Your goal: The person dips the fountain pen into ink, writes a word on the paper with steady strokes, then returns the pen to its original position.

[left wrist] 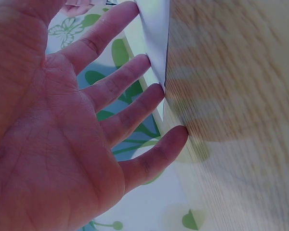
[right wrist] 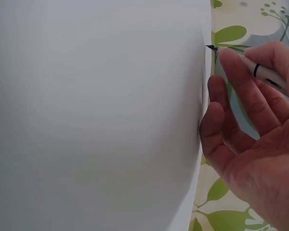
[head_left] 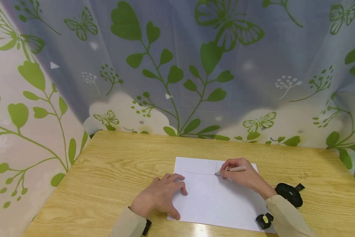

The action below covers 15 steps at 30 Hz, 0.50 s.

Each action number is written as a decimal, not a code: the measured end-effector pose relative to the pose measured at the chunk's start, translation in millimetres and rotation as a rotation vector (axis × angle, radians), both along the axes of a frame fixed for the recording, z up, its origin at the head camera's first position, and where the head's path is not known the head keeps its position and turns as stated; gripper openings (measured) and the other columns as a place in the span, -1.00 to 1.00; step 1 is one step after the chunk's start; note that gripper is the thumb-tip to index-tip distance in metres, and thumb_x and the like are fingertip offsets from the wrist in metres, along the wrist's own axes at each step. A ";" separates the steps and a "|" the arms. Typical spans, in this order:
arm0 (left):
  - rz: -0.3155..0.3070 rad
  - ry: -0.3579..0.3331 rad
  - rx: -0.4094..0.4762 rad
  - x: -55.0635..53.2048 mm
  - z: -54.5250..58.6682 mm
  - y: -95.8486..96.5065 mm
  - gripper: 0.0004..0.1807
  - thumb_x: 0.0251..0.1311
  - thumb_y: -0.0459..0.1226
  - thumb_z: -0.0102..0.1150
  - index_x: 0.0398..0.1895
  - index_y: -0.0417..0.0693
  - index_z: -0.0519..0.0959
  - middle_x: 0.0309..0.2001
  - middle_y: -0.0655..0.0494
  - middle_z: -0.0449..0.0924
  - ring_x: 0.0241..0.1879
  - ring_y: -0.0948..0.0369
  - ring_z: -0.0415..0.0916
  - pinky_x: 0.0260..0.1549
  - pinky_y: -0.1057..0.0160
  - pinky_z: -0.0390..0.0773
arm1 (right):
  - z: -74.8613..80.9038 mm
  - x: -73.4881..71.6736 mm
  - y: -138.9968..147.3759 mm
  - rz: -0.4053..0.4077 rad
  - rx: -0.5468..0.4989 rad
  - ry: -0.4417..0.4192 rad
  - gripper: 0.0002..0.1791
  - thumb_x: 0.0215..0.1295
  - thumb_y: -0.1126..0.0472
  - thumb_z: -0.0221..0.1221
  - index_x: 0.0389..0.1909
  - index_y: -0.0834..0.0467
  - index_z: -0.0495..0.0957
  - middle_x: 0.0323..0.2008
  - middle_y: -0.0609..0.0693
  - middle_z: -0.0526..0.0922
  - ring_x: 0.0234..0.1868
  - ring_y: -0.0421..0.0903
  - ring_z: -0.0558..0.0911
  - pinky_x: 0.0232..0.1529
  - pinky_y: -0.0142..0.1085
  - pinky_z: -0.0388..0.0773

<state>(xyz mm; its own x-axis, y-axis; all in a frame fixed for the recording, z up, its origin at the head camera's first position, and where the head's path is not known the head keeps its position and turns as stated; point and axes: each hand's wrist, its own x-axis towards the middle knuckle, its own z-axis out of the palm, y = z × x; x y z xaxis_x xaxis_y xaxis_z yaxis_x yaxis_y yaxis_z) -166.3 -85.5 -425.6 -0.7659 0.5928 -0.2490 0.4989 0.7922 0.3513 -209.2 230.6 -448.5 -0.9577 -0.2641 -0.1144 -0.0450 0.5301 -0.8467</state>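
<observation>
A white sheet of paper [head_left: 213, 204] lies on the wooden table, bearing a long thin horizontal line and a short upright line that meet near the pen tip. My right hand [head_left: 239, 172] pinches a pale pen [right wrist: 250, 64] between thumb and fingers, its dark nib touching the paper where the lines meet. The pen's body slants up to the right. With fingers spread, my left hand [head_left: 162, 194] rests at the sheet's left edge. In the left wrist view, some fingertips [left wrist: 156, 91] press at the paper's edge and the little finger touches the wood.
A black rounded object with a strap [head_left: 288, 194] lies on the table right of the paper. Wrist-worn black devices show at both cuffs. A curtain [head_left: 171, 108] with green leaves and butterflies hangs behind the table [head_left: 121, 158] and along its left side.
</observation>
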 end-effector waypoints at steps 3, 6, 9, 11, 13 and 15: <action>0.001 -0.003 0.003 0.0 0.1 0.0 -0.42 -0.27 0.04 0.69 -0.15 0.34 0.54 0.47 0.20 0.31 0.46 -0.03 0.24 0.24 -0.40 0.33 | -0.2 0.7 -0.3 0.006 -0.006 0.003 -0.81 0.30 0.13 0.34 -0.27 0.20 0.69 -0.43 0.05 0.75 -0.56 -0.20 0.50 -0.41 -0.38 0.40; 0.000 -0.003 0.001 -0.1 0.3 0.0 -0.42 -0.27 0.04 0.69 -0.15 0.34 0.54 0.47 0.20 0.30 0.47 -0.03 0.23 0.24 -0.41 0.33 | -0.2 1.4 -0.9 0.011 -0.014 -0.002 -0.81 0.30 0.14 0.34 -0.26 0.20 0.69 -0.43 0.06 0.75 -0.56 -0.19 0.51 -0.42 -0.38 0.40; 0.001 -0.008 0.005 -0.3 0.5 0.0 -0.42 -0.26 0.04 0.69 -0.15 0.34 0.55 0.47 0.20 0.30 0.47 -0.04 0.23 0.24 -0.42 0.33 | -0.2 2.0 -1.3 0.012 -0.021 -0.013 -0.81 0.29 0.15 0.35 -0.26 0.21 0.69 -0.43 0.06 0.75 -0.54 -0.17 0.53 -0.43 -0.38 0.40; 0.001 -0.010 0.006 -0.3 0.6 -0.1 -0.42 -0.26 0.04 0.69 -0.14 0.34 0.55 0.48 0.20 0.30 0.47 -0.04 0.23 0.24 -0.42 0.32 | -0.2 2.6 -1.5 0.013 -0.022 -0.017 -0.81 0.28 0.14 0.35 -0.26 0.21 0.69 -0.43 0.05 0.74 -0.52 -0.15 0.57 -0.44 -0.38 0.42; 0.002 -0.011 0.005 -0.3 0.7 0.0 -0.42 -0.26 0.04 0.69 -0.14 0.34 0.54 0.48 0.20 0.30 0.47 -0.04 0.23 0.25 -0.43 0.32 | -0.5 3.1 -1.8 0.018 -0.020 -0.019 -0.81 0.28 0.14 0.36 -0.27 0.21 0.69 -0.44 0.04 0.74 -0.50 -0.13 0.59 -0.44 -0.37 0.43; 0.002 -0.009 0.001 -0.1 0.9 0.1 -0.42 -0.26 0.04 0.69 -0.14 0.34 0.54 0.48 0.20 0.30 0.47 -0.04 0.23 0.24 -0.42 0.33 | -0.8 3.6 -2.1 0.027 -0.017 -0.019 -0.80 0.28 0.13 0.36 -0.27 0.21 0.69 -0.44 0.04 0.74 -0.49 -0.12 0.60 -0.43 -0.37 0.43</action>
